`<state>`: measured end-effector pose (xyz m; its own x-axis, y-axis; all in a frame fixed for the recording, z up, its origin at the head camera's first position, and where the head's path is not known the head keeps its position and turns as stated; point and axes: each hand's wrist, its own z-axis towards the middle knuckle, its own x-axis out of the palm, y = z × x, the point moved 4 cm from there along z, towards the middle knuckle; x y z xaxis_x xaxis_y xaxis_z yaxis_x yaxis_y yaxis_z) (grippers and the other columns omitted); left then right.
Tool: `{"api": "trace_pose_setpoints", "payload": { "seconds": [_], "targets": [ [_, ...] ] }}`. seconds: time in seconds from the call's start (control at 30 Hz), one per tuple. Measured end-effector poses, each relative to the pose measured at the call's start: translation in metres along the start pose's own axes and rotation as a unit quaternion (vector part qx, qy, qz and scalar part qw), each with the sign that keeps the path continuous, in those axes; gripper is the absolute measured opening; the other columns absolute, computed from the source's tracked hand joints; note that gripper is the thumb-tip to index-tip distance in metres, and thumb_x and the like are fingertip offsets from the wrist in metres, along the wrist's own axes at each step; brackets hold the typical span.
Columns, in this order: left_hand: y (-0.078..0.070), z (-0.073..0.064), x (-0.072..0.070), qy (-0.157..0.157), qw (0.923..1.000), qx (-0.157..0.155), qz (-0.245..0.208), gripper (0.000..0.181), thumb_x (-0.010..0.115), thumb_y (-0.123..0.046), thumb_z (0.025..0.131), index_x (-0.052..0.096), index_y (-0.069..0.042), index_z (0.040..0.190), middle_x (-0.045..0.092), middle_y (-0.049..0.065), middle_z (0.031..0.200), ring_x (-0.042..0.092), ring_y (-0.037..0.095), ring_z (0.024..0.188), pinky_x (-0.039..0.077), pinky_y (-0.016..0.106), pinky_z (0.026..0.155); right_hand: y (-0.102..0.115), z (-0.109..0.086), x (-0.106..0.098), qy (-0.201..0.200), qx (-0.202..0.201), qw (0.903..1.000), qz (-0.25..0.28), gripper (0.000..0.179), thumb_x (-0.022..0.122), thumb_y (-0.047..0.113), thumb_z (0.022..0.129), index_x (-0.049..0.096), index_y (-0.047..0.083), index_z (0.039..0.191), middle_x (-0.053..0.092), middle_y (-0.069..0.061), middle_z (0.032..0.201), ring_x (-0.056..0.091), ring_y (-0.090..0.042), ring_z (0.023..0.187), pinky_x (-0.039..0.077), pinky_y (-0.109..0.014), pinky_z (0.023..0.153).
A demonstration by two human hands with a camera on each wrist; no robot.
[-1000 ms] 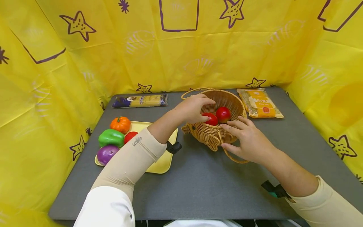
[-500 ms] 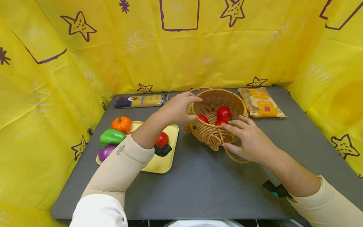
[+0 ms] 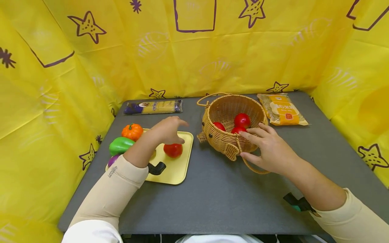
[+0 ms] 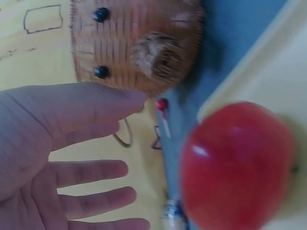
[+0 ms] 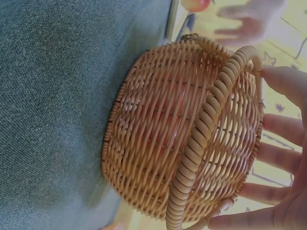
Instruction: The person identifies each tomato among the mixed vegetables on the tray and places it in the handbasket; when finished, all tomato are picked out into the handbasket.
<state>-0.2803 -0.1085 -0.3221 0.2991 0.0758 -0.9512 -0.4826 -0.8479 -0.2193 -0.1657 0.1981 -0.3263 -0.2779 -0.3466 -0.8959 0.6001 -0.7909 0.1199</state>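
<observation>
My left hand (image 3: 168, 131) hovers over the yellow tray (image 3: 182, 173), fingers spread and holding nothing. Just below its thumb lies a shiny red round fruit (image 3: 173, 151), large in the left wrist view (image 4: 240, 165). My right hand (image 3: 271, 150) rests its fingertips at the rim of a wicker basket (image 3: 220, 143) with an animal face. In the right wrist view its straight fingers (image 5: 278, 155) lie along that rim, beside the twisted handle (image 5: 192, 148). Three red fruits (image 3: 242, 120) show inside the basket.
At the tray's left sit an orange pumpkin (image 3: 132, 132), a green pepper (image 3: 121, 145) and a purple vegetable (image 3: 112, 160), partly hidden by the left arm. A pasta pack (image 3: 153, 107) lies at the back left, a yellow food bag (image 3: 282, 109) at the back right.
My left hand has moved left and down from the basket opening to above the tray, leaving a red fruit in the basket. My right hand stays at the rim.
</observation>
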Motion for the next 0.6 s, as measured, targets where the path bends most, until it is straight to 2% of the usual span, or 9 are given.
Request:
{"api": "trace_pose_setpoints", "payload": {
  "seconds": [0.3, 0.47, 0.6],
  "targets": [
    [0.016, -0.012, 0.029, 0.045, 0.9989, -0.008, -0.007, 0.061, 0.085, -0.022, 0.078, 0.067, -0.013, 0.135, 0.062, 0.017, 0.133, 0.056, 0.034, 0.12, 0.049, 0.045, 0.101, 0.0, 0.0, -0.001, -0.003, 0.002, 1.0, 0.005, 0.063, 0.087, 0.035, 0.079, 0.069, 0.009, 0.133, 0.068, -0.018, 0.126, 0.057, -0.046, 0.123, 0.034, -0.063, 0.113],
    [0.019, -0.013, 0.036, 0.049, 0.9985, -0.014, -0.018, 0.055, 0.085, -0.019, 0.077, 0.071, -0.013, 0.129, 0.066, 0.013, 0.126, 0.057, 0.028, 0.107, 0.05, 0.038, 0.092, 0.0, 0.0, 0.0, -0.006, -0.002, 1.0, 0.004, 0.063, 0.087, 0.036, 0.079, 0.069, 0.009, 0.133, 0.069, -0.018, 0.125, 0.058, -0.045, 0.122, 0.034, -0.063, 0.113],
    [0.02, -0.014, 0.038, 0.045, 0.9986, -0.007, -0.026, 0.049, 0.084, -0.017, 0.077, 0.073, -0.009, 0.124, 0.069, 0.01, 0.121, 0.06, 0.027, 0.104, 0.052, 0.038, 0.092, 0.0, 0.0, 0.001, -0.01, -0.007, 0.9999, 0.002, 0.063, 0.087, 0.037, 0.078, 0.069, 0.009, 0.132, 0.069, -0.018, 0.124, 0.06, -0.043, 0.12, 0.034, -0.062, 0.113]
  ]
}}
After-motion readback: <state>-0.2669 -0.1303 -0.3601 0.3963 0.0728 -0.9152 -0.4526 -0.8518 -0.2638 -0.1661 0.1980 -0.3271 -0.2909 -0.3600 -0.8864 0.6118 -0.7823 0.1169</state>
